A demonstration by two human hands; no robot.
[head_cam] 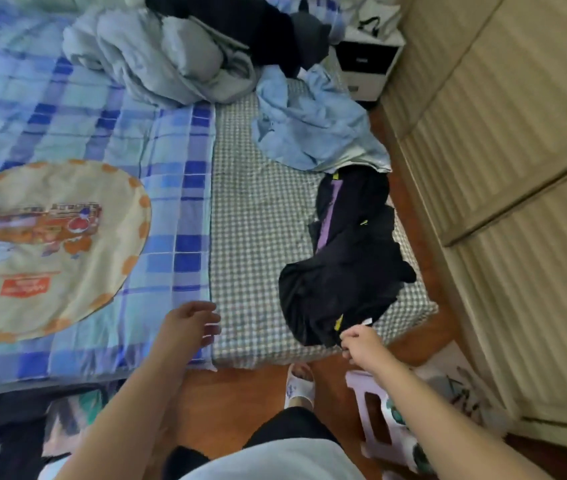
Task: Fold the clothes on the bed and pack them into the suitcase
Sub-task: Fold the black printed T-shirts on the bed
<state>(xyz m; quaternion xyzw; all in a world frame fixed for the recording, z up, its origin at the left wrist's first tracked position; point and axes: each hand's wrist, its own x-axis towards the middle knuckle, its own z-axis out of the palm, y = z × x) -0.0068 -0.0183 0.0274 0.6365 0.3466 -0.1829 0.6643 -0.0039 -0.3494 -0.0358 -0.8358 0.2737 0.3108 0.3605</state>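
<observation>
A black garment with a purple stripe [347,258] lies crumpled along the right side of the checked mattress [254,209]. My right hand [360,342] pinches its near edge at the bed's corner. My left hand [192,323] hovers over the near bed edge, fingers loosely spread, holding nothing. A light blue garment [309,129] lies rumpled further up the bed. Dark clothes [257,32] and a pale grey-blue heap [157,60] lie at the far end. A dark open case with printed lining [29,431] shows at the bottom left, partly cut off.
A blue plaid blanket [84,133] covers the left of the bed, with a round beige printed cloth [50,244] on it. A white nightstand [368,60] stands by the head. A ribbed wardrobe [503,168] lines the right. A lilac stool [379,420] stands by my slippered foot [299,386].
</observation>
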